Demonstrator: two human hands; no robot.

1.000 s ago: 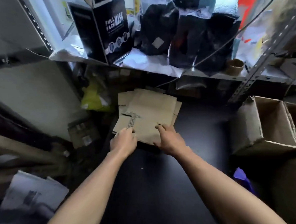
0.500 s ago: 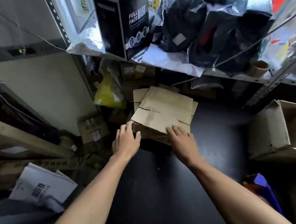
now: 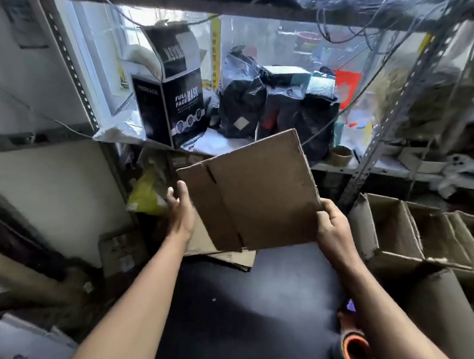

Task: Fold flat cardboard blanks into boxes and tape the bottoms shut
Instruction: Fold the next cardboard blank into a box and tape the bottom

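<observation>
Cardboard blank (image 3: 256, 194), flat and brown, is up in the air between the person's 2 hands, tilted toward them above the black tabletop (image 3: 238, 312) and in front of the shelf. The right hand (image 3: 331, 226) pinches its lower right corner, thumb on the near face and fingers hidden behind. The left hand (image 3: 181, 210) stands at the left edge with fingers fairly straight and only loosely spread, touching or just about to grip; I cannot tell whether it has a firm hold. Under the blank lies the rest of the stack of blanks (image 3: 229, 256), still flat on the table.

To do this step well, I would say each hand should take an opposite side panel and push inward along the scored creases so the sleeve pops into a square tube, rather than bending across the panel. The slit (image 3: 210, 173) near the top left marks where 2 flaps divide, so that is a guide to the fold lines.

The board looks like thin corrugated stock: matte, slightly fuzzy at the cut edges, stiff enough to hold its plane from 1 corner. A roll of tape (image 3: 353, 349) with an orange core sits low at the right, within reach for the bottom seam. To the right, open boxes (image 3: 394, 230) of the same dull brown stand with flaps up, their edges a little worn.
</observation>
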